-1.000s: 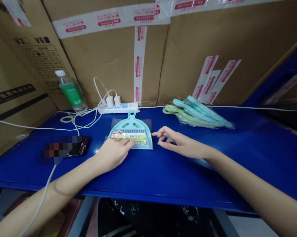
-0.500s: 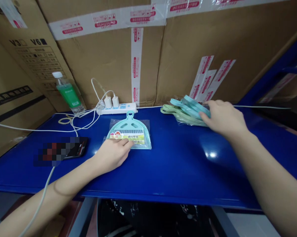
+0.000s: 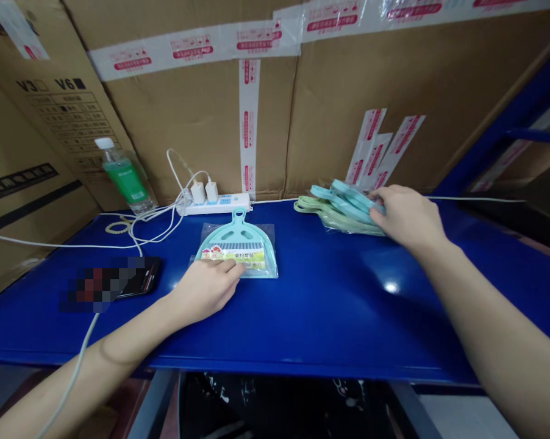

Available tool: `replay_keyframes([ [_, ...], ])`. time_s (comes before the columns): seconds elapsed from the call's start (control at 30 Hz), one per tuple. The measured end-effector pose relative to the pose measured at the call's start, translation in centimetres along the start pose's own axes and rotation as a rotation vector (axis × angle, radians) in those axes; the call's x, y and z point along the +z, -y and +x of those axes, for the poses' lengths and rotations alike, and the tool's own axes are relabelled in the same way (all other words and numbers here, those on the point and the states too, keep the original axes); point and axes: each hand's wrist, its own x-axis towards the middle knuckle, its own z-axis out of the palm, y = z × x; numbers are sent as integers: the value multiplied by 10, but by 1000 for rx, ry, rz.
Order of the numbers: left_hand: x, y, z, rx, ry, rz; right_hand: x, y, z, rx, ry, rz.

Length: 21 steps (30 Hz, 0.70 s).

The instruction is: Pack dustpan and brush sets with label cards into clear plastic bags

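A light blue dustpan set in clear plastic lies flat on the blue tabletop, its handle pointing away from me. Inside it, a brush and a printed label show. My left hand has its curled fingers over the front left edge of this pack; the fingertips lie on the label. To the right, my right hand grips the near end of light blue dustpans in plastic. These rest on top of green dustpans, also wrapped. The palm side of my right hand is hidden.
Behind stands a large taped cardboard box. A power strip with plugs and loose white cables sits against it. On the left are a green-labelled bottle, a beaded bracelet and a black, partly blurred device.
The view has shifted slightly. My right hand and the light blue dustpans have moved a little left; my left hand stays on its pack.
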Motion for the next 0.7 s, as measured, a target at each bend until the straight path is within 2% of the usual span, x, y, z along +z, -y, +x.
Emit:
replay_keyframes([
  [0.1, 1, 0, 0, -2, -3, -13, -7, 12, -1, 47, -3, -10],
  [0.2, 2, 1, -1, -1, 3, 3, -12, 26, -4, 20, -12, -7],
  [0.4, 3, 0, -1, 16, -15, 12, -17, 57, -25, -268, -101, 18],
  [0.5, 2, 0, 0, 23, -20, 13, -19, 76, -37, -349, -38, -2],
  [0.7, 1, -1, -1, 56, -76, 20, -15, 109, -48, -447, 190, -8],
])
